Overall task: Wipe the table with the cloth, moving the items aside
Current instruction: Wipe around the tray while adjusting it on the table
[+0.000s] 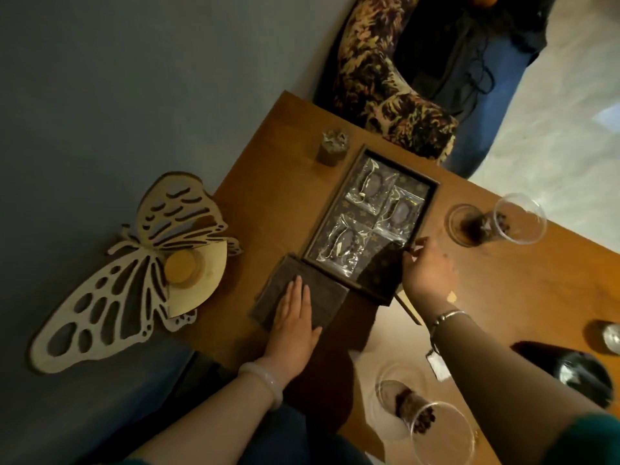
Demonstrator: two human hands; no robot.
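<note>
A folded dark grey cloth (pixel 322 298) lies on the wooden table (pixel 503 280) near its left edge. My left hand (pixel 297 325) presses flat on the cloth, fingers together and extended. Just beyond the cloth stands a dark wooden box (pixel 330 209) holding several clear plastic packets. My right hand (pixel 426 266) grips the box's near right corner, fingers curled over its rim. A pale bangle is on my left wrist and a metal bracelet on my right.
Two clear glasses with dark contents stand on the table, one at the right (pixel 496 223) and one near me (pixel 422 414). A small dark jar (pixel 332 146) is at the far corner. A wooden butterfly ornament (pixel 141 270) leans at the left. A person stands behind a patterned chair (pixel 385 68).
</note>
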